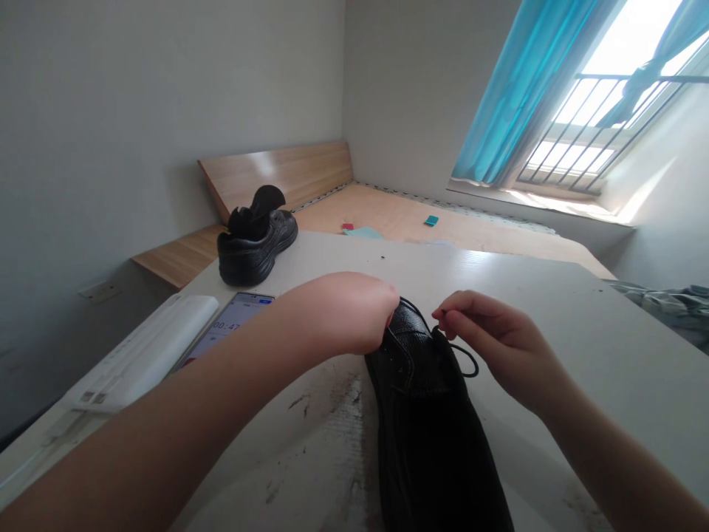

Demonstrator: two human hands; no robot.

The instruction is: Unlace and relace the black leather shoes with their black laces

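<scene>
Right fingers (450, 314) pinch together on a thin black lace (470, 356), and the left hand's (343, 314) fingers are hidden against the shoe's eyelet edge (403, 334). The pebbled black leather shoe (426, 436) lies on the white table (543, 295), its toe toward the person.

Shoe (426, 443) end cut off, btm edge

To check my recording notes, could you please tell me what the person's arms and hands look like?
The left hand and right hand are bare, without gloves. The forearms are bare too: no sleeves, watches or bracelets show.
</scene>
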